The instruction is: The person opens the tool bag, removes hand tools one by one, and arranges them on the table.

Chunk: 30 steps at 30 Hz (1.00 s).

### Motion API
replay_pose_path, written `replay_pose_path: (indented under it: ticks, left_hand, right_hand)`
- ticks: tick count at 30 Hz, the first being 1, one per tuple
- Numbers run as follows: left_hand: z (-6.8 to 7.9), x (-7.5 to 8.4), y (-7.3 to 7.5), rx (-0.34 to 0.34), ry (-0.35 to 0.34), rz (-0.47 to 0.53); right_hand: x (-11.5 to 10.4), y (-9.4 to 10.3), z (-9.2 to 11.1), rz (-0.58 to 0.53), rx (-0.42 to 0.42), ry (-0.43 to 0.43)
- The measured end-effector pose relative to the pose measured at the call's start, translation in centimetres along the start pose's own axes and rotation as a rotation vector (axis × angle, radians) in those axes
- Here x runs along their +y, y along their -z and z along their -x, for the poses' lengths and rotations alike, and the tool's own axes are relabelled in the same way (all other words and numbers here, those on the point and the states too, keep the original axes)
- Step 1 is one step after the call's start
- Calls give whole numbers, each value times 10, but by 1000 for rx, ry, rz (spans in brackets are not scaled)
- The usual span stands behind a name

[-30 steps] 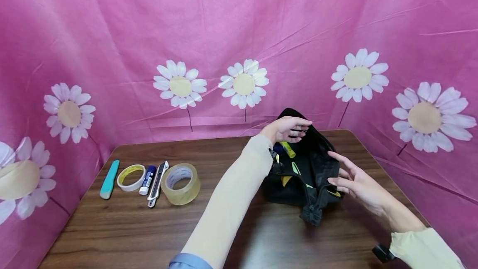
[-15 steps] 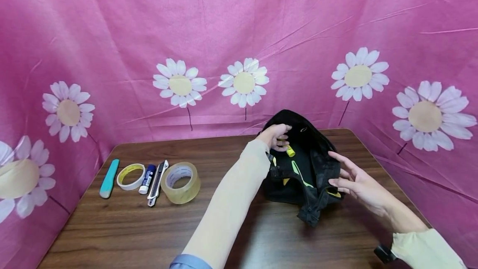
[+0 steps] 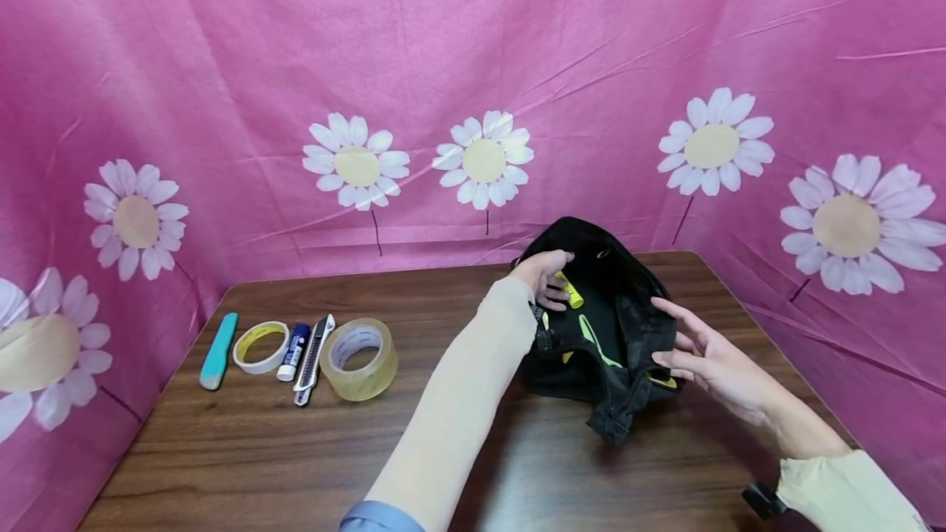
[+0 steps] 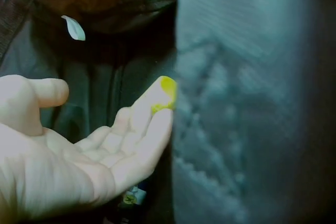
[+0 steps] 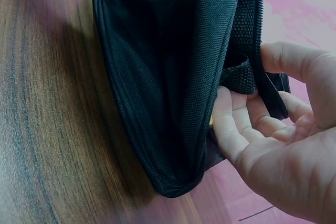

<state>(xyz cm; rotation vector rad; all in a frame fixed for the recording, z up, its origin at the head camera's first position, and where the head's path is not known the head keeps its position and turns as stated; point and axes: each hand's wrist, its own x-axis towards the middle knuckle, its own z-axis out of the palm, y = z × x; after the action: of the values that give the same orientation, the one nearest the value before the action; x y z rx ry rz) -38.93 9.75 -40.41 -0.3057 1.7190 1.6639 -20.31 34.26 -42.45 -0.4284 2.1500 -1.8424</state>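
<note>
A black zippered bag [image 3: 569, 384] stands with its mouth spread wide. Inside the bag is my left hand [image 3: 543, 276], palm up with the fingers loosely bent and the thumb apart. Just beyond its fingertips shows a small yellow cylinder [image 4: 168, 90]; its far end is hidden by the fingers in the left wrist view. A light green strip [image 3: 594, 341] crosses the bag's opening. My right hand [image 3: 702, 364] holds the bag's right side, its thumb at the zipper edge [image 5: 258, 19] and its fingers tucked behind the fabric.
Left on the wooden table [image 3: 296, 466] lie a roll of clear tape [image 3: 384, 368], a box cutter [image 3: 314, 360], a blue-and-white glue stick [image 3: 293, 353], a white tape roll [image 3: 254, 364] and a teal-handled tool [image 3: 218, 351]. A pink flowered cloth [image 3: 591, 39] hangs behind.
My left hand has gone from the bag's upper flap down and left into the bag, over by the yellow cylinder. The flap has spread wider to the left. The right hand keeps its place.
</note>
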Motion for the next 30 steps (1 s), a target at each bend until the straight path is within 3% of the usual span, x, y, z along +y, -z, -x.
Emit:
replay_pose_path:
  ticks: [4,14,17,19,23,24,25,30]
  left_hand:
    - [-6,-3,0,22,55,-45]
    - [1,-8,1,19,68,-72]
    - [-3,-9,0,34,78,-112]
    - [-14,-11,0,48,90,-142]
    - [-14,-11,0,7,99,-211]
    - [-13,-11,-1,-9,91,-227]
    - [-2,-10,-1,-30,73,-241]
    - [9,-11,-2,-74,-20,-253]
  right_hand:
    - [1,0,0,1,-8,0]
    - [-1,0,0,-7,-19,8]
    - [0,0,0,-21,-27,12]
    - [1,1,0,-26,-30,16]
    - [2,3,-1,-27,-31,20]
    - [3,3,-1,-28,-31,22]
    - [2,3,-1,-26,-33,24]
    - [2,3,0,-21,-35,24]
